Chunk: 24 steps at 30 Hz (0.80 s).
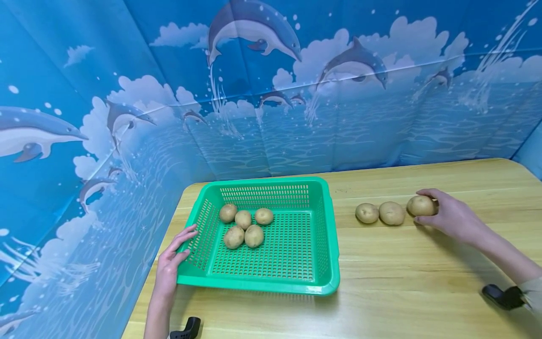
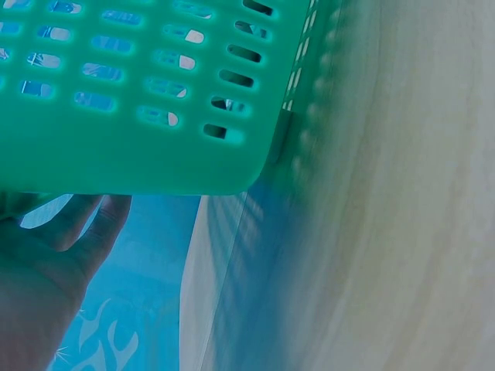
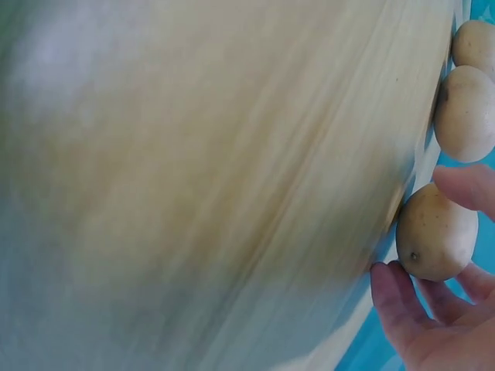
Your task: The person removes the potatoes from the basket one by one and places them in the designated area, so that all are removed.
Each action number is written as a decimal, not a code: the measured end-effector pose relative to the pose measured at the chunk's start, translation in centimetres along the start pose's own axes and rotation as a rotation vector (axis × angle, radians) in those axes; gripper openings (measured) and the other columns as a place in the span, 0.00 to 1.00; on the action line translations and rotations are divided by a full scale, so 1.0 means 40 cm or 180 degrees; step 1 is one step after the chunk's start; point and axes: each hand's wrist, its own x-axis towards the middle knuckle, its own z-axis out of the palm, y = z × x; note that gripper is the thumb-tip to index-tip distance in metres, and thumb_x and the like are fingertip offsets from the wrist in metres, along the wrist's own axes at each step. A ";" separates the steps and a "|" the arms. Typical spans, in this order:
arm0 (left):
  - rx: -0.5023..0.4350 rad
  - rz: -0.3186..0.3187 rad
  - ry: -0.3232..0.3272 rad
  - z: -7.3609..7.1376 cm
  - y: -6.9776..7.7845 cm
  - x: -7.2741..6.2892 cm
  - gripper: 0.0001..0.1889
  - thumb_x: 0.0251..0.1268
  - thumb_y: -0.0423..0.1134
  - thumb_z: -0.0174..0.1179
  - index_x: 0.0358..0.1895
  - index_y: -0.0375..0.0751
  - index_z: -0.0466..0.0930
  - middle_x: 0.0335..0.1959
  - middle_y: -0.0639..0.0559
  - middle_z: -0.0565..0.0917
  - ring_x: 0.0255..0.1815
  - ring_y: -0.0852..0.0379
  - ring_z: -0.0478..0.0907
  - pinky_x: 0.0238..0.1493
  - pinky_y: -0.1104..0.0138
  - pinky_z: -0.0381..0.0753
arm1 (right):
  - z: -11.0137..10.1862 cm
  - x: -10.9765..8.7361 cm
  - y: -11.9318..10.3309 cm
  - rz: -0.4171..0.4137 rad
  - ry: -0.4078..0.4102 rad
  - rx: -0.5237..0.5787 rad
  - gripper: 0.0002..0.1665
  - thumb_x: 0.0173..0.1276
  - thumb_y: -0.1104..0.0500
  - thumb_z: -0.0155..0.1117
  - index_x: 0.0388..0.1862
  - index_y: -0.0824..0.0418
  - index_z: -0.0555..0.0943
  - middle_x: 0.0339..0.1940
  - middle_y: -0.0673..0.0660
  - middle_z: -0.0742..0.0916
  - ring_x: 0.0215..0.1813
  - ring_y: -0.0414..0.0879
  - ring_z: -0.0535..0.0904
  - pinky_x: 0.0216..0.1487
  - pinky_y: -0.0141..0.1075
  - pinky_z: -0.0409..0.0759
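Note:
My right hand [image 1: 457,219] holds a pale brown potato [image 1: 421,205] at the right end of a short row, thumb on its near side and fingers round the back. The right wrist view shows this potato [image 3: 438,232] between the thumb and the fingers. Two more potatoes, a left one [image 1: 366,213] and a middle one [image 1: 391,213], lie on the table beside it. At the far left, my left hand [image 1: 171,263] grips the rim of a green plastic basket [image 1: 332,235], fingertips over the edge. Several potatoes [image 1: 254,236] sit in the basket's left half.
The basket and potatoes stand on a light wood-grain table [image 1: 406,287]. A blue curtain [image 1: 271,141] printed with dolphins and clouds hangs behind the table and along its left side. Black wrist devices show at the left wrist [image 1: 188,328] and the right wrist [image 1: 504,297].

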 end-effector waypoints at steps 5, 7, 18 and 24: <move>0.0005 -0.0056 -0.0037 0.000 -0.002 -0.001 0.21 0.72 0.23 0.42 0.64 0.29 0.72 0.72 0.46 0.67 0.76 0.55 0.53 0.72 0.50 0.46 | 0.001 -0.004 0.005 0.0022 0.0004 -0.0039 0.45 0.62 0.50 0.72 0.68 0.71 0.64 0.53 0.79 0.77 0.44 0.65 0.80 0.31 0.44 0.75; 0.0032 -0.0058 -0.0044 -0.001 -0.001 -0.001 0.21 0.73 0.24 0.42 0.65 0.30 0.72 0.72 0.46 0.67 0.76 0.55 0.53 0.72 0.53 0.47 | 0.002 -0.006 0.001 0.0025 -0.0002 -0.0049 0.45 0.62 0.48 0.72 0.68 0.71 0.64 0.52 0.78 0.78 0.43 0.64 0.80 0.31 0.43 0.75; 0.0036 -0.0019 -0.0032 -0.001 0.002 -0.003 0.20 0.73 0.25 0.42 0.65 0.30 0.72 0.72 0.45 0.67 0.76 0.55 0.53 0.68 0.68 0.54 | 0.009 -0.014 -0.023 0.0041 -0.0092 -0.0014 0.47 0.62 0.45 0.71 0.68 0.71 0.64 0.50 0.75 0.80 0.43 0.61 0.80 0.30 0.41 0.74; 0.0009 0.0000 -0.0030 0.000 0.002 -0.001 0.20 0.73 0.24 0.42 0.64 0.28 0.72 0.72 0.45 0.67 0.76 0.54 0.53 0.68 0.70 0.54 | 0.009 -0.013 -0.018 0.0032 -0.0051 0.0004 0.48 0.62 0.44 0.72 0.69 0.71 0.63 0.50 0.76 0.80 0.44 0.63 0.80 0.31 0.42 0.75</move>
